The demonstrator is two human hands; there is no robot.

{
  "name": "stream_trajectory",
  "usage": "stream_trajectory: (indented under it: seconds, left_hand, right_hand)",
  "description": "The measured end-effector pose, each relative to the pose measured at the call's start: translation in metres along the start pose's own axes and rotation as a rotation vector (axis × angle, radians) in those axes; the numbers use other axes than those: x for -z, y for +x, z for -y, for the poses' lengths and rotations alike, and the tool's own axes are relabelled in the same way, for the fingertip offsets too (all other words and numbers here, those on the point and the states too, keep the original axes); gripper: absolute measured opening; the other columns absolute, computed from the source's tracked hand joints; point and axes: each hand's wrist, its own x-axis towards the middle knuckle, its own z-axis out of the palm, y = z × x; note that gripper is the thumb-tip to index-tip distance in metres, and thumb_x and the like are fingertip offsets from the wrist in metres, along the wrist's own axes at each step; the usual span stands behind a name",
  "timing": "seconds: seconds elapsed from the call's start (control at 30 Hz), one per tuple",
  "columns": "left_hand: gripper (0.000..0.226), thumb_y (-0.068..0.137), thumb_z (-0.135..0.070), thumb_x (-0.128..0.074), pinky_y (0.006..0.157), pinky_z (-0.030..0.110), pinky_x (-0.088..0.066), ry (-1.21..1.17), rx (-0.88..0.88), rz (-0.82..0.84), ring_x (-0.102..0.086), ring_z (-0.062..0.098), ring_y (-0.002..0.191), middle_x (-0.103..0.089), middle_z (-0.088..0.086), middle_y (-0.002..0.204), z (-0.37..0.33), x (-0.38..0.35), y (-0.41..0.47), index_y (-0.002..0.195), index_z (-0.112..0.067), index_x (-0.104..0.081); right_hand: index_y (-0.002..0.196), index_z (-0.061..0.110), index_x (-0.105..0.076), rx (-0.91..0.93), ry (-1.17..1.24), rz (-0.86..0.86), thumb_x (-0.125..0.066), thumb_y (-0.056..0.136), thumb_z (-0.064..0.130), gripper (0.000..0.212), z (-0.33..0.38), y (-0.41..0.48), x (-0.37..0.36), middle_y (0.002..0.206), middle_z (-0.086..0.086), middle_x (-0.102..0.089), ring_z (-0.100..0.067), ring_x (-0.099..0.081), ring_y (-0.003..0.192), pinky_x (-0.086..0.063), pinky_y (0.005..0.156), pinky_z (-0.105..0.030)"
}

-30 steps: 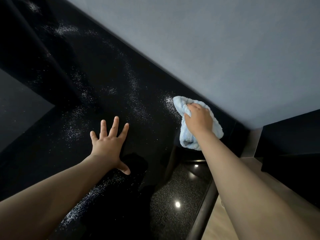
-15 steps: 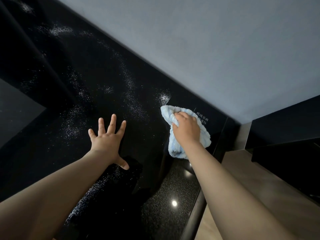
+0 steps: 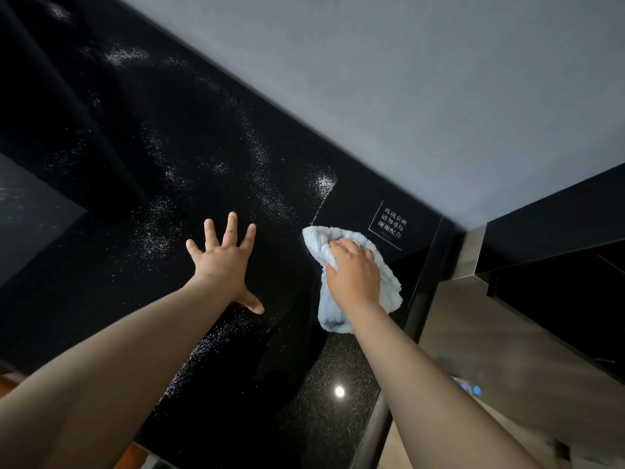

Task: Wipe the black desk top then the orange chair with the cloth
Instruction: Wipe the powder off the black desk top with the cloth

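The right hand [image 3: 353, 275] grips a bunched light blue fluffy cloth [image 3: 389, 286]. Its fingers curl over the cloth and press it onto the glossy black table [image 3: 111, 137] right of centre, just below a small white printed label [image 3: 390, 225]. Bunching it probably makes a firm pad for sweeping the white dusty specks [image 3: 324, 182] scattered above and to the left. The left hand [image 3: 223, 262] lies flat with fingers spread and holds nothing, likely bracing the reach. No container is in view. The orange chair cannot be made out, and the table looks only partly wiped.
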Motion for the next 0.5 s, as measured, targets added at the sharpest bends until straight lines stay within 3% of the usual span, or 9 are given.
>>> stream_trajectory:
  seconds: [0.33,0.5]
  left_hand:
    - [0.158,0.037,-0.074,-0.079,0.11,0.068,-0.008,-0.018,-0.044,-0.041,0.02,0.046,0.141,0.031,0.008,0.154,0.006,-0.002,-0.001,0.149,-0.026,0.022]
    - [0.142,0.047,-0.08,-0.071,0.112,0.065,-0.002,-0.04,-0.146,-0.14,0.018,0.038,0.144,0.021,0.006,0.158,0.021,-0.015,-0.008,0.152,-0.02,0.003]
  right_hand:
    - [0.14,0.028,-0.045,-0.015,0.001,-0.011,-0.058,0.092,0.029,0.05,0.015,-0.034,-0.014,0.14,0.011,-0.045,-0.019,-0.042,0.123,-0.04,0.098,-0.031]
    - [0.139,0.027,-0.046,-0.018,0.011,-0.004,-0.057,0.092,0.027,0.048,0.024,-0.053,-0.016,0.141,0.01,-0.044,-0.02,-0.041,0.123,-0.042,0.097,-0.032]
